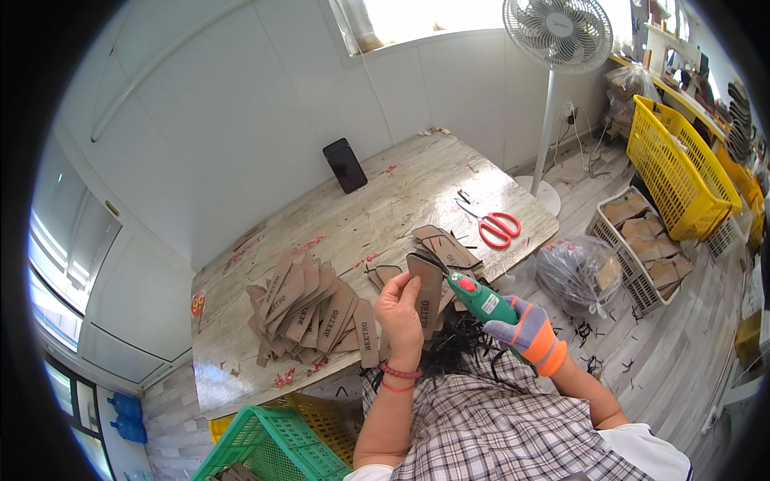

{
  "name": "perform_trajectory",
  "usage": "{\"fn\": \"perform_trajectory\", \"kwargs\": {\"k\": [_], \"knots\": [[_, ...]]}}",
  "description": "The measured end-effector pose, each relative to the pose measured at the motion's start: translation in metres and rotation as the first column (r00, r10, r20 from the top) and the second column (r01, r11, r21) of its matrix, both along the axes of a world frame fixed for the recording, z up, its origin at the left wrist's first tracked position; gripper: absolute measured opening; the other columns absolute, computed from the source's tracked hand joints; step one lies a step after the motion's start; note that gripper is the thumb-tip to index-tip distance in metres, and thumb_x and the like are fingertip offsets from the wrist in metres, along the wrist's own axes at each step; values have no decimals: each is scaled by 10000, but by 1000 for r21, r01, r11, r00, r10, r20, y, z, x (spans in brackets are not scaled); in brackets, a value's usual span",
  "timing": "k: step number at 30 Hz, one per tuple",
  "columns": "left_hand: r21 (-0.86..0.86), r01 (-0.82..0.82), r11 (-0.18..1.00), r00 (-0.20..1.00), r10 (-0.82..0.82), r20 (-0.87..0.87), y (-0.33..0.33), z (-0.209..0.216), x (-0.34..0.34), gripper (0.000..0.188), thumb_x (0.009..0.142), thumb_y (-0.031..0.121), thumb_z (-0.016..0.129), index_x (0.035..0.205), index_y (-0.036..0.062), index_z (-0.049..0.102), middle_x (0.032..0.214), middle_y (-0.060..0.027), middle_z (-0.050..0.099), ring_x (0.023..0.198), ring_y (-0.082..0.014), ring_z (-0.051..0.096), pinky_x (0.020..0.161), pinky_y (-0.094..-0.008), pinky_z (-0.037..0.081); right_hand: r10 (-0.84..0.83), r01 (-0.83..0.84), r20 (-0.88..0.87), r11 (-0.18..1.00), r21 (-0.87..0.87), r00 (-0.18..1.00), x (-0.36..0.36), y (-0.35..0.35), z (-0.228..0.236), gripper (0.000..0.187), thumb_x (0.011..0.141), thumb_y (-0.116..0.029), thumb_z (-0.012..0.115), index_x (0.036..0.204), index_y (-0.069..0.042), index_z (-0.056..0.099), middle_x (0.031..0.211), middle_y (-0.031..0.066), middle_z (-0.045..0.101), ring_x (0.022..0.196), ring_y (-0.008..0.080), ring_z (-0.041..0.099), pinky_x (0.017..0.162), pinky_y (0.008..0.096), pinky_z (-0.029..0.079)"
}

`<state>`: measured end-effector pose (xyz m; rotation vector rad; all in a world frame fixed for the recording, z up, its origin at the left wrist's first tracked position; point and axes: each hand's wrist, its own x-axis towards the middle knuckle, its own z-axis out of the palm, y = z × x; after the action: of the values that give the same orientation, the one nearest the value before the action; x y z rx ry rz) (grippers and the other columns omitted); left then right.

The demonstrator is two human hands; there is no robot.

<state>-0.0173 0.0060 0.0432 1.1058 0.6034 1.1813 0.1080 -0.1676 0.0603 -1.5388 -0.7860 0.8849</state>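
My bare left hand (400,313) pinches a flat brown piece with a dark edge (427,287) near the table's front edge. A green hand-held power cutter (481,300) with a red button is gripped in my right hand (525,333), which wears a grey and orange glove. The cutter's tip meets the right edge of the piece; exact contact is too small to tell. Black trimmings (463,341) hang and lie beneath my hands, over my checked apron. More brown pieces (449,248) lie just beyond. To the left, a loose heap of printed brown pieces (305,309) covers part of the table.
Red-handled scissors (499,230) lie on the worn table (417,180); a dark phone (345,166) leans at its back. A green crate (269,449) stands below left. Right are a plastic bag (579,272), a filled crate (642,248), yellow baskets (682,172) and a fan (559,32).
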Motion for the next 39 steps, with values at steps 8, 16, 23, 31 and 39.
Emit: {"fn": "perform_trajectory", "kwargs": {"k": [8, 16, 23, 31, 39], "knots": [[190, -20, 982, 985, 52, -165, 7, 7, -8, 148, 866, 20, 635, 998, -41, 662, 861, -2, 643, 762, -49, 550, 694, -187, 441, 22, -25, 127, 1000, 17, 992, 2, -1, -5, 529, 755, -336, 787, 1121, -9, 590, 718, 4, 627, 571, 45, 536, 519, 211, 440], [243, 94, 965, 957, -20, -290, 3, 13, -12, 115, 847, -10, 628, 945, -37, 680, 812, 39, 615, 728, -33, 518, 656, -179, 409, 17, -22, 109, 999, 46, 994, 2, 1, 1, 515, 757, -312, 787, 1112, 4, 590, 720, 2, 627, 586, 43, 535, 534, 212, 445], [285, 277, 918, 886, -129, -445, 7, 21, -18, 71, 840, 6, 627, 885, -41, 654, 797, 38, 585, 737, -38, 505, 651, -191, 398, 32, -34, 38, 999, 40, 999, 7, 2, 4, 506, 756, -278, 789, 1118, 9, 584, 719, 5, 624, 568, 44, 535, 515, 213, 441], [97, -225, 969, 974, 227, -8, 52, 21, -11, 70, 872, 39, 572, 889, -24, 547, 841, -70, 590, 765, -157, 578, 723, -264, 483, -50, 61, -121, 994, 90, 991, 9, -1, -5, 524, 770, -293, 776, 1137, 15, 563, 768, 10, 630, 556, 50, 534, 497, 209, 440], [-634, 440, 636, 853, -74, 517, 25, -34, -19, 44, 825, 42, 618, 841, 10, 592, 820, -94, 626, 798, -249, 629, 764, -396, 523, -62, 63, -40, 998, 12, 997, -1, -2, -19, 440, 795, -204, 745, 1118, 31, 560, 802, 36, 624, 600, 73, 555, 528, 225, 461]]}}
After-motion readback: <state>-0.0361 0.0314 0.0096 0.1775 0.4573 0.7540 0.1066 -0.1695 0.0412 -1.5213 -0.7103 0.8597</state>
